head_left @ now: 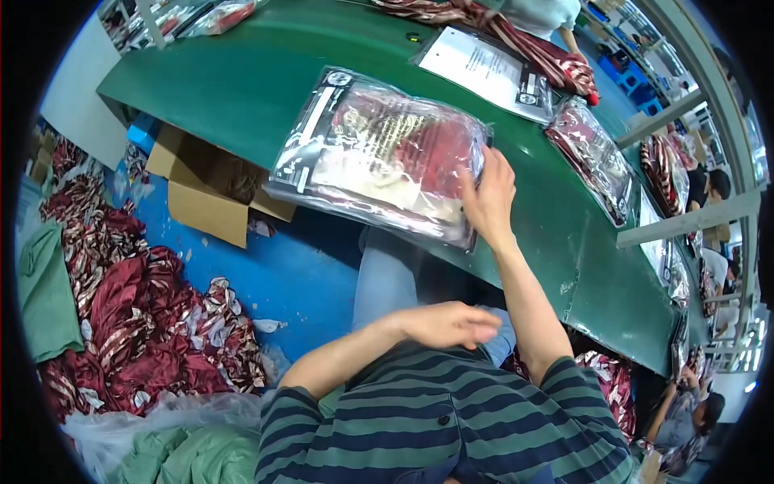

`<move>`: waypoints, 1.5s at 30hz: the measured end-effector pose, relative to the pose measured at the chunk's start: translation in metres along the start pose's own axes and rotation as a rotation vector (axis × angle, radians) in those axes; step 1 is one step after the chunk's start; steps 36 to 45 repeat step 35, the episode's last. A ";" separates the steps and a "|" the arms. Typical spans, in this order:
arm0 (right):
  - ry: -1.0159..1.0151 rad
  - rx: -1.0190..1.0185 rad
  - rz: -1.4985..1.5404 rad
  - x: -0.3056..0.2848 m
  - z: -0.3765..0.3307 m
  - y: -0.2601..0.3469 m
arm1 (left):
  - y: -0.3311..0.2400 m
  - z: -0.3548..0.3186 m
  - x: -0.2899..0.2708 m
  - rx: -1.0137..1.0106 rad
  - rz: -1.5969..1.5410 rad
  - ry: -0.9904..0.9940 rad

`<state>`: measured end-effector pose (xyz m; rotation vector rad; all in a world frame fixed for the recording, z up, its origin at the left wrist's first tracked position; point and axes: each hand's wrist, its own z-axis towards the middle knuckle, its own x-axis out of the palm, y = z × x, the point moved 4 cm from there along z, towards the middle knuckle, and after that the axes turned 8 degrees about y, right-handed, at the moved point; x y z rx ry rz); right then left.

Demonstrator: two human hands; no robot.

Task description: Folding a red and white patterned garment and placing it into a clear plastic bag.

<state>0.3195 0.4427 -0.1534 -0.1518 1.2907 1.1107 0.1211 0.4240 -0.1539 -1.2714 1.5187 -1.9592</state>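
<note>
A clear plastic package (387, 161) with dark red and cream patterned folded fabric inside lies on the green worktable, its near edge reaching past the table's front edge. Along one side of it runs a black-and-white printed strip. My right hand (490, 198) rests against the package's right end, fingers stretched out and the thumb apart from them on the plastic. Held low in front of my striped shirt, my left hand (447, 324) is slightly blurred; its fingers are extended, loosely bent, with nothing seen in them.
Farther back on the green table (210, 89) lie a flat printed bag (484, 68) and twisted red fabric (516, 32). Another bagged garment (592, 157) is to the right. An open cardboard box (210, 206) and piled red fabric (161, 323) are at left. Other people sit around the tables.
</note>
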 end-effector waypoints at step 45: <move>0.463 0.792 1.289 -0.005 -0.034 -0.031 | -0.103 -0.269 -0.195 -0.124 0.254 -1.423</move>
